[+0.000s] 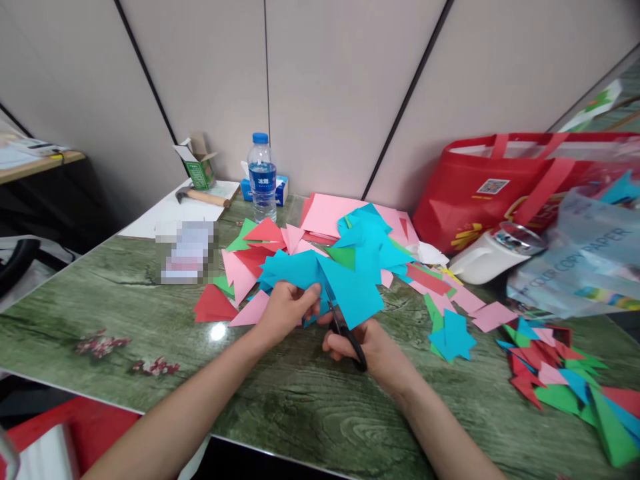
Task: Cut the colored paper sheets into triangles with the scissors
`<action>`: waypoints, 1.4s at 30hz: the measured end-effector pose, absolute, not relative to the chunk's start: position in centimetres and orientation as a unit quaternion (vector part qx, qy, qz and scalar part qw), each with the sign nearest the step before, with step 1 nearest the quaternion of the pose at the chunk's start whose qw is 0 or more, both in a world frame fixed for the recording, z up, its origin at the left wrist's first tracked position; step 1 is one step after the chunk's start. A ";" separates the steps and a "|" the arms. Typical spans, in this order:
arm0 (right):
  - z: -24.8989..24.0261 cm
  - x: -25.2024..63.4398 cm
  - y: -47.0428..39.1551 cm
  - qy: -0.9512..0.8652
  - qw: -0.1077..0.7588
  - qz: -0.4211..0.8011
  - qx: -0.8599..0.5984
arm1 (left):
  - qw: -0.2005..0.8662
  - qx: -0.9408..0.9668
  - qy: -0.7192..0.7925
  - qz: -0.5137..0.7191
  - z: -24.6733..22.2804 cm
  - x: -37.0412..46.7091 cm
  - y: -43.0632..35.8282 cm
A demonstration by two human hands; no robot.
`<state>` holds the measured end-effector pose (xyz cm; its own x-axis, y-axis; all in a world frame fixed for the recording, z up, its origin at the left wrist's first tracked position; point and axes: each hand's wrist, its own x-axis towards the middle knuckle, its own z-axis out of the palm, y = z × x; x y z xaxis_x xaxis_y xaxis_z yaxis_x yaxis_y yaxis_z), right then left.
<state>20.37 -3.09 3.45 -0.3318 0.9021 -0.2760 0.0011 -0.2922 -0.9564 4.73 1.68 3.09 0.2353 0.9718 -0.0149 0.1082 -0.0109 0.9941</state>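
Note:
Blue paper [353, 287] is pinched at its left side by my left hand [290, 307], thumb and fingers pressed together. My right hand [355, 343] is closed round the black handles of a pair of scissors [345, 327]. The scissors' blades point up and left into the blue paper, between a part near my left hand and a larger piece to the right. Behind both hands lies a heap of cut paper: pink pieces [240, 277], red pieces [215, 305], some green ones and more blue paper [367, 233]. My right fingers are partly hidden by the handles.
A water bottle [263, 180], a tissue box [283, 190], a hammer [203, 196] and an open green box [200, 170] stand or lie at the back left. Rightward are a red bag [450, 193], a white mug [480, 257], a plastic packet [570, 260] and scattered paper scraps [555, 373].

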 end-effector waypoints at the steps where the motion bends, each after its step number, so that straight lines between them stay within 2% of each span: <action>1: 3.5 20.4 -3.1 -0.485 0.347 0.654 -0.465 | 0.525 0.588 0.464 0.404 3.1 4.7 1.7; 20: 2.9 20.2 -3.2 -0.491 0.350 0.643 -0.472 | 0.520 0.580 0.474 0.410 2.9 4.9 1.6; 42: 2.4 20.3 -3.2 -0.499 0.354 0.620 -0.491 | 0.572 0.549 0.441 0.421 2.9 5.1 1.4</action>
